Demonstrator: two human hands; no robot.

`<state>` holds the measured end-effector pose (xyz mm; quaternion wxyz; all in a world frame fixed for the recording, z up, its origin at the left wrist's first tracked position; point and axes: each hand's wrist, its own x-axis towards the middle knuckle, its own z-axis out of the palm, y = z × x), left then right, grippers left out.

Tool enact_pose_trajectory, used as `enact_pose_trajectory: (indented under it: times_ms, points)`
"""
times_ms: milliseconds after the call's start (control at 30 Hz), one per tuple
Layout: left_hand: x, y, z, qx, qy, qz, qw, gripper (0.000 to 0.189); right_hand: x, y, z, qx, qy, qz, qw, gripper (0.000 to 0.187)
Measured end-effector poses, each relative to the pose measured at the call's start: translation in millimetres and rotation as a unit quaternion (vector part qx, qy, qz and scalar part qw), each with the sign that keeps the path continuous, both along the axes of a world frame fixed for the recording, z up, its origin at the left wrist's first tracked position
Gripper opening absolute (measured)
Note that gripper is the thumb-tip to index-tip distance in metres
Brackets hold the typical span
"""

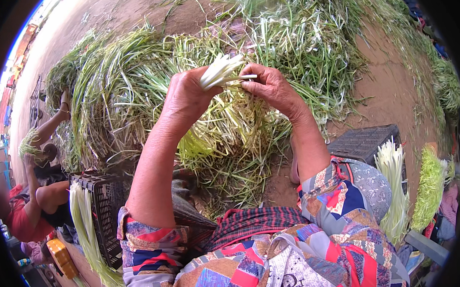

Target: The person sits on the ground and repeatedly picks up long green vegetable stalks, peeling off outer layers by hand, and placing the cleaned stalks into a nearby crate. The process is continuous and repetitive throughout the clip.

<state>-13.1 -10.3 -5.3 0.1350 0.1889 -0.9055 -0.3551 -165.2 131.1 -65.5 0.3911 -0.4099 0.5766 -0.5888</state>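
My left hand (pixel 187 97) is closed around a small bunch of pale, leek-like stalks (pixel 221 71), their white ends pointing up and to the right. With thumb and forefinger, my right hand (pixel 270 87) pinches the end of one stalk that sticks out sideways from the bunch. Both hands are raised over a broad heap of long green leaves (pixel 134 78). Yellowish trimmed leaves (pixel 233 131) lie directly below them. The lower part of the bunch is hidden behind my left hand.
Black plastic crates stand at my left (pixel 106 210) and right (pixel 361 141). Long pale stalks rest beside the left crate (pixel 85 226) and the right crate (pixel 393 186). Another person (pixel 28 206) in red sits at far left, holding greens. Yellow-green bundles (pixel 428 190) lie far right.
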Motion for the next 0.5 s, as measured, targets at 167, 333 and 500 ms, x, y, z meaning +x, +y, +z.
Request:
enact_pose_trajectory:
  times_ms: [167, 333, 500]
  points:
    - [5, -3, 2, 0.094, -0.081, 0.070, 0.990, 0.017, -16, 1, -42, -0.003, 0.253, -0.195, 0.948, 0.009]
    - [22, -25, 18, 0.185, -0.015, 0.157, 0.970, 0.015, -59, 38, -135, 0.204, 0.388, -0.366, 0.821, 0.008]
    - [29, -28, 18, 0.220, 0.011, 0.191, 0.957, 0.017, -73, 88, -201, 0.539, 0.292, -0.163, 0.773, 0.040]
